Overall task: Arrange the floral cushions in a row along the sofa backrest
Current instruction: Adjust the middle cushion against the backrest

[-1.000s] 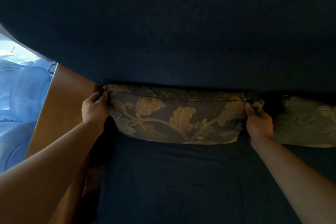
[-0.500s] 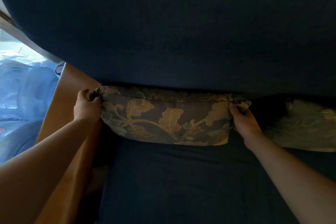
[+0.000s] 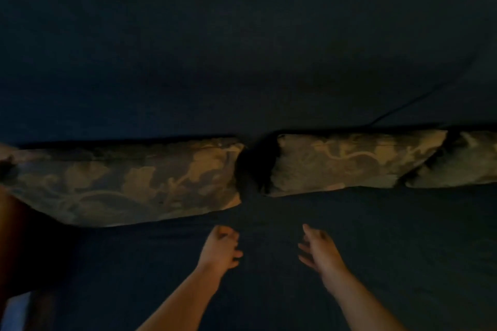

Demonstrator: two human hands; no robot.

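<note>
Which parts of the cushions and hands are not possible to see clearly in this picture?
Head view:
- Third floral fabric cushion: its right part is cut off by the frame edge.
- Left floral cushion: its left end is cut off by the edge.
- Dark gap between cushions: too dim to tell its contents.
- Left hand and right hand: blurred.

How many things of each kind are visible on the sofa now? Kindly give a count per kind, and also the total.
Floral cushions: 3, left cushion, middle cushion, right cushion, the last cut off by the frame edge
Hands: 2, left hand and right hand, both empty above the sofa seat
Total: 5
</note>
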